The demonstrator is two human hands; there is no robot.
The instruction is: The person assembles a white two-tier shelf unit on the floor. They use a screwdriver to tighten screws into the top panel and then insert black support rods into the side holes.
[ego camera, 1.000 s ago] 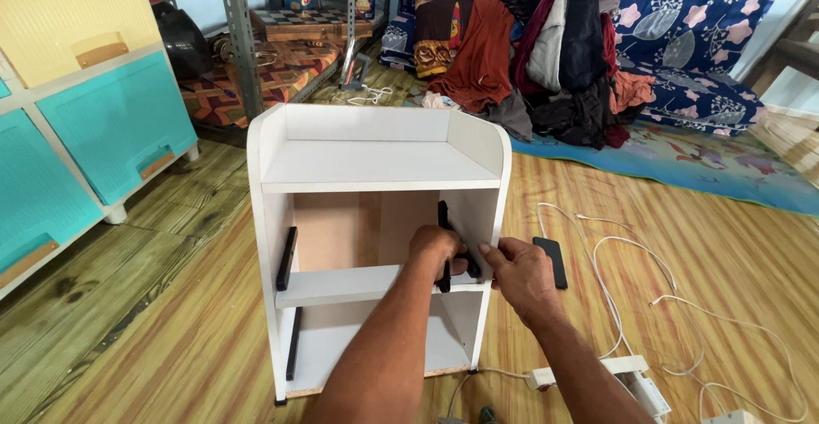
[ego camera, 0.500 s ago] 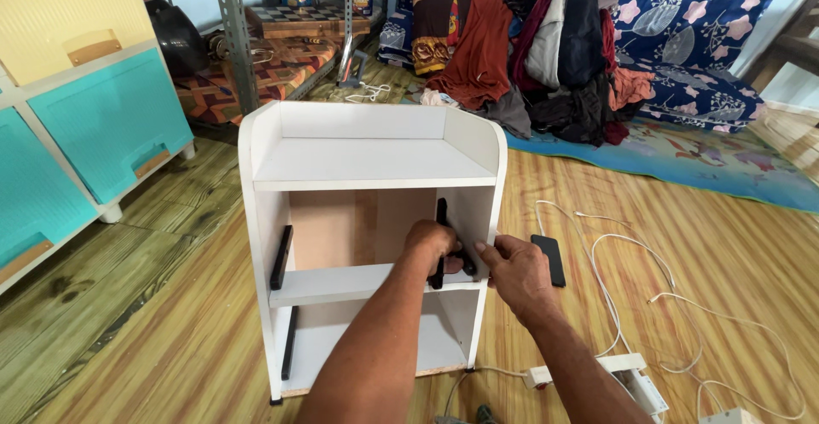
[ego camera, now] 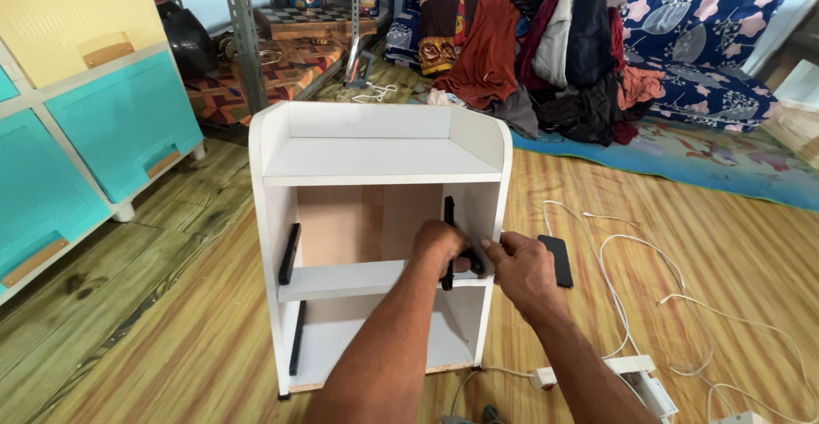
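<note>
Inside the white cabinet (ego camera: 380,161), both hands (ego camera: 478,258) meet, clamped on the right black rail (ego camera: 449,219).

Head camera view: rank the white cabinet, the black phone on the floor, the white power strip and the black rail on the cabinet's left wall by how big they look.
1. white cabinet
2. white power strip, though it is nearer the camera and partly hidden by the forearm
3. black rail and black phone look about alike, so I leave them unranked.
</note>
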